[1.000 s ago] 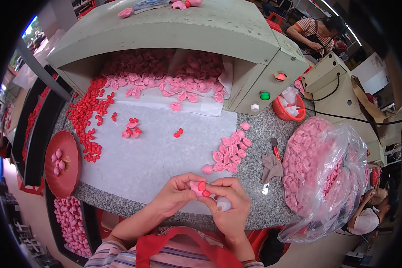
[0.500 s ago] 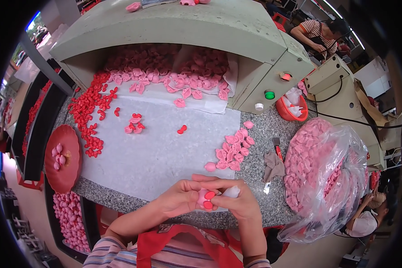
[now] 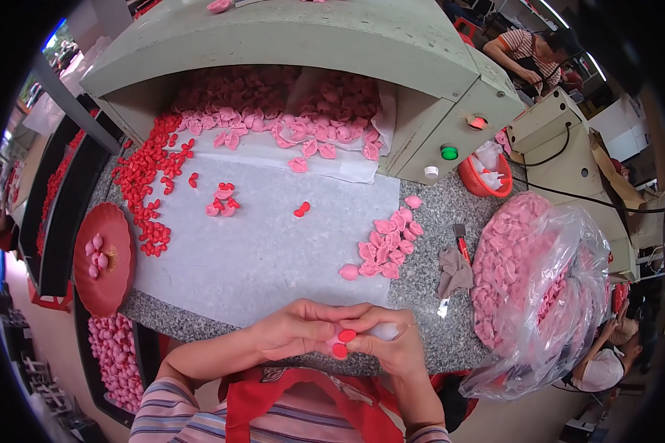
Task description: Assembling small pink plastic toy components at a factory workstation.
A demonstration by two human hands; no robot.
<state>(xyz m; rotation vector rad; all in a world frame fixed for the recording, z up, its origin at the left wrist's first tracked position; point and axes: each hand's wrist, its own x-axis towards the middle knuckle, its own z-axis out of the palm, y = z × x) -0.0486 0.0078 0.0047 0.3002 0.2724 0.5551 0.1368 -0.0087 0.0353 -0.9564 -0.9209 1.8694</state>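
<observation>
My left hand and my right hand meet at the near edge of the granite counter. Between their fingertips they pinch a small piece made of pink and red shells. A white rounded object sits under my right fingers. A cluster of pink shells lies just beyond my right hand on the white sheet. A pair of red shells lies mid-sheet.
A heap of red shells runs along the left. Pink shells fill the machine opening. A dark red plate holds a few pieces. A clear bag of pink pieces stands right. Another person works behind.
Both hands have drawn toward me, down to the counter's near edge, still pressing the pink and red piece together. My view has shifted slightly.
</observation>
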